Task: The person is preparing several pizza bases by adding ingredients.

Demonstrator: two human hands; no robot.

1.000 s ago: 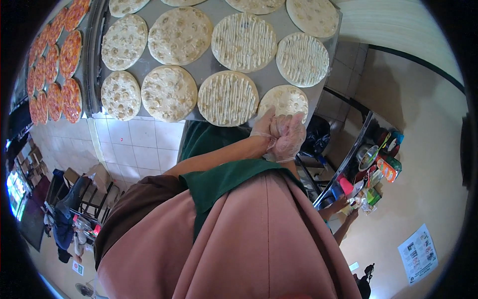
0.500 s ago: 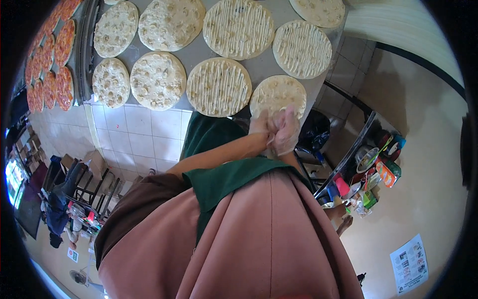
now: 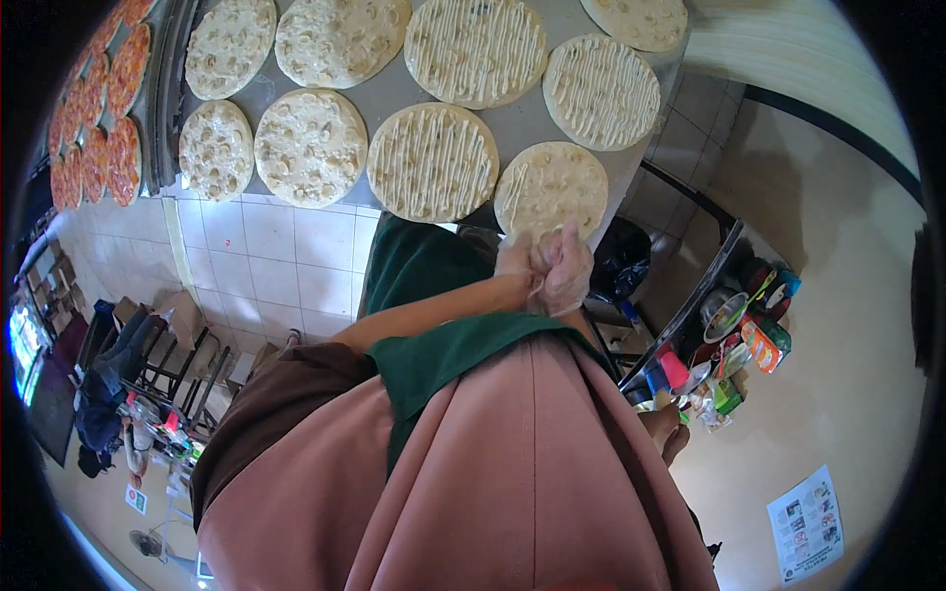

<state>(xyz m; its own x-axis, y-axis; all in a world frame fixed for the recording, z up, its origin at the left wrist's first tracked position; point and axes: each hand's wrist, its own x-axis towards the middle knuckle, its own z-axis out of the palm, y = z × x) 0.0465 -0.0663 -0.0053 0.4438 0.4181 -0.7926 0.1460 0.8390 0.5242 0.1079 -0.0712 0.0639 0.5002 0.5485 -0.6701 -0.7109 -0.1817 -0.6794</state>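
Grey metal table (image 3: 520, 126), round dough bases in rows, some sauce-striped (image 3: 432, 163), others cheese-topped (image 3: 310, 148)

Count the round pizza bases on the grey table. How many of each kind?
Lumpy-topped bases: 4
White-striped bases: 4, with the nearest only partly striped
Edge base, cut off, topping unclear: 1
Total: 9
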